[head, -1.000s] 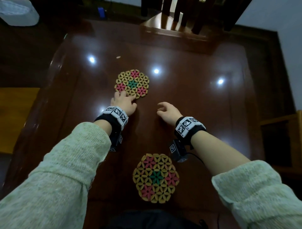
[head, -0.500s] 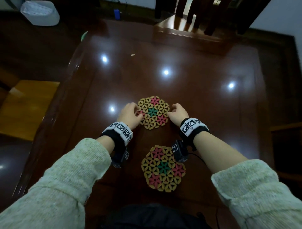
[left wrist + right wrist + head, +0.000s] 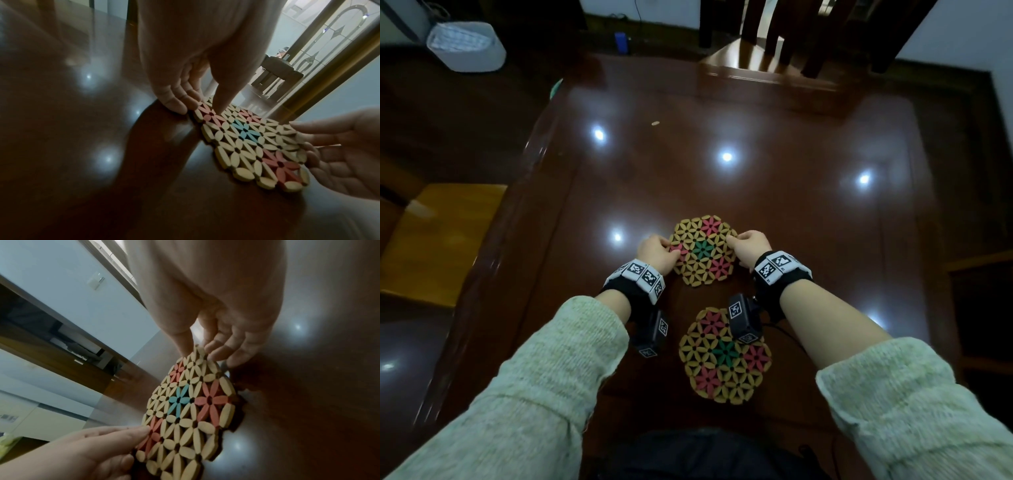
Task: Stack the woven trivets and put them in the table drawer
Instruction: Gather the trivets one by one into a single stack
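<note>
Two woven trivets with yellow, pink and green flower patterns lie on the glossy dark table (image 3: 808,212). The far trivet (image 3: 702,251) is held at both sides. My left hand (image 3: 671,248) pinches its left edge, thumb on top (image 3: 223,104). My right hand (image 3: 732,240) pinches its right edge between thumb and fingers (image 3: 207,352). Whether this trivet (image 3: 189,410) is off the table I cannot tell. The near trivet (image 3: 722,359) lies flat just below my wrists, partly behind the right wrist camera.
A chair (image 3: 767,51) stands at the table's far edge. A white basket (image 3: 465,46) sits on the floor at the back left. A yellow wooden surface (image 3: 441,240) lies left of the table and a shelf (image 3: 983,274) right. A small crumb (image 3: 655,123) lies on the tabletop.
The far trivet has come toward me, drawn by my left hand, and now sits just beyond the near one. My right hand has moved in and taken its right edge.
</note>
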Demonstrator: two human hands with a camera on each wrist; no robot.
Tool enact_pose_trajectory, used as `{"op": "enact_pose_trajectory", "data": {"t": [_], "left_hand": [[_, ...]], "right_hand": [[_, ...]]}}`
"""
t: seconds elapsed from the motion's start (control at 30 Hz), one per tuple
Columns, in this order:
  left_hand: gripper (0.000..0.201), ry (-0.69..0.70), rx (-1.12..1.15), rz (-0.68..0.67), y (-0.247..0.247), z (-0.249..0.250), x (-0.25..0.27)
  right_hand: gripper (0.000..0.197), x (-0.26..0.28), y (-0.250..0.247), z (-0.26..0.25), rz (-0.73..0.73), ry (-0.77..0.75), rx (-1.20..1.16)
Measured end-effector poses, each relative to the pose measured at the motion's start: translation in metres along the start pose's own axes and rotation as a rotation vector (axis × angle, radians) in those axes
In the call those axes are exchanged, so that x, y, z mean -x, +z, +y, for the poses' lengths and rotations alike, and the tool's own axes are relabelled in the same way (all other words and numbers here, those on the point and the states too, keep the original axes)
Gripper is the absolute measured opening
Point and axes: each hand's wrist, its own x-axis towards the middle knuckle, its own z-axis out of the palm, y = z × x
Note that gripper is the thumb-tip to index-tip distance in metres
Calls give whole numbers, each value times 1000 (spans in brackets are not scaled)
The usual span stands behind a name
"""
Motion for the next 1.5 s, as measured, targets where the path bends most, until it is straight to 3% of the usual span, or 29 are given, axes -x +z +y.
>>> {"op": "enact_pose_trajectory", "data": {"t": [0.17,0.3,0.37,0.53,0.67,0.77,0.93,1.1,1.3,1.5], "left_hand": [[22,6,-2,-30,-2,5,6],[43,-37,83,-10,-9,4,12],[50,-39,103,-41,-12,7,19],[44,-26,204,-150,-17,10,48],[33,42,366,-100,-13,1,77],[32,91,455,-65,-10,-13,100],[25,83,536,-109,-1,-33,142],[25,57,471,-93,17,-54,160],[27,46,394,-48,28,-68,171],[26,58,406,6,31,-62,173]], "right_hand": [[25,9,-3,1,78,-79,-135],[3,23,-4,-3,61,-166,-355],[8,39,-8,-8,14,-202,-455],[11,75,-20,1,-54,-244,-578],[4,103,-31,29,-38,-199,-670],[16,123,-36,59,-5,-169,-582],[18,150,-30,100,31,-191,-234],[20,161,-20,130,53,-177,5],[23,158,-10,143,92,-146,67],[13,152,-8,148,167,-177,82]]}}
